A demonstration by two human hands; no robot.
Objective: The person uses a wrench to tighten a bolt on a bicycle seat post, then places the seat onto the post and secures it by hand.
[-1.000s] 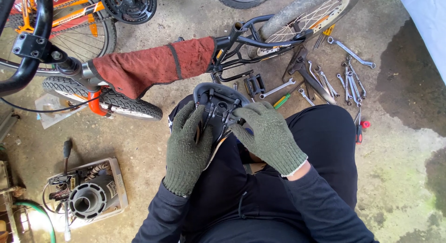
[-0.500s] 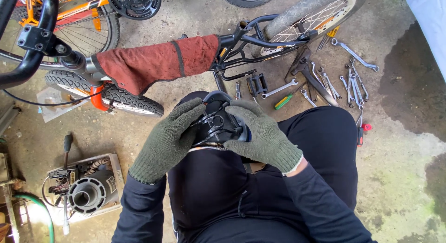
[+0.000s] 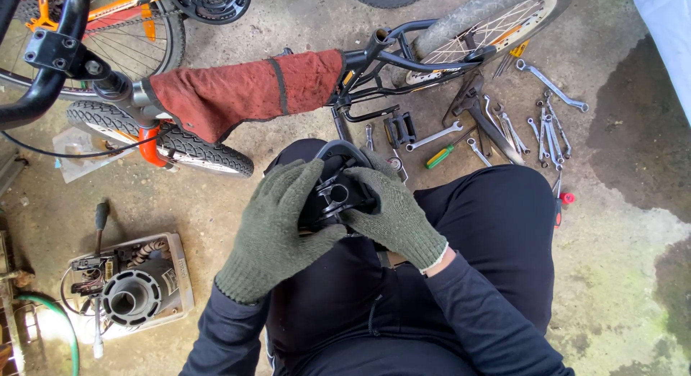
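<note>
Both my hands wear green knitted gloves and hold a black bicycle saddle (image 3: 337, 195) upside down over my lap. My left hand (image 3: 277, 225) cups its left side and near end. My right hand (image 3: 392, 214) grips its right side, fingers over the rails and clamp on the underside. I squat in black clothes on a concrete floor. Just ahead lies a small bicycle with a black frame (image 3: 378, 63), a red cloth (image 3: 245, 92) draped over its top tube.
Several wrenches (image 3: 547, 128), a green-handled screwdriver (image 3: 443, 156) and a black pedal (image 3: 399, 128) lie on the floor ahead right. A knobby front tyre (image 3: 180, 146) is at left, an orange bicycle (image 3: 108, 23) behind. A tray with a motor part (image 3: 133, 293) sits lower left.
My left hand has slid up from the saddle's near left side onto its edge. The saddle has tilted a little, and both hands stay on it.
</note>
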